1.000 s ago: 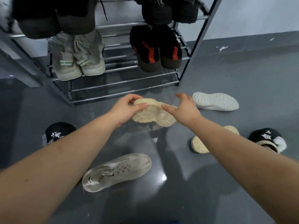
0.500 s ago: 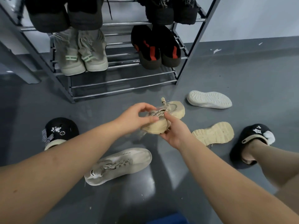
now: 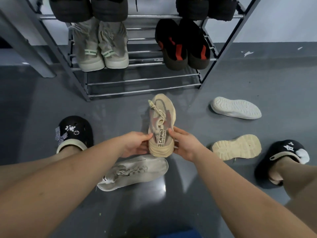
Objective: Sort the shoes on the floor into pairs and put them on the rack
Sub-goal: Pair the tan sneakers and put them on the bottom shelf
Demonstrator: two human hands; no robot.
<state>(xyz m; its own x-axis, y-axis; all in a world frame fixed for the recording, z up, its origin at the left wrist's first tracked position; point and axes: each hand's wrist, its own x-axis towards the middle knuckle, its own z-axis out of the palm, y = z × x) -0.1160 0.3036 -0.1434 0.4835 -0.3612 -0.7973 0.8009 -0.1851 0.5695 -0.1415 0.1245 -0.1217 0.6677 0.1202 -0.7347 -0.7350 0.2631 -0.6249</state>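
Floor (image 3: 257, 79): smooth grey, glossy, reflects light at lower centre. Rack (image 3: 144, 91): shiny metal rails, matt grey frame. Held beige sneaker (image 3: 161, 124): open mesh cloth upper, ribbed rubbery sole. Grey sneaker (image 3: 133, 170) at centre: scuffed knit cloth. White sole (image 3: 235, 108) at right: textured tread. Black clogs (image 3: 75, 129): smooth matt plastic look, fluffy white tuft on the right one.

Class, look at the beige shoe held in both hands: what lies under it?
Under the beige shoe lie the grey floor and the toe of a whitish sneaker; the floor directly beneath is covered.
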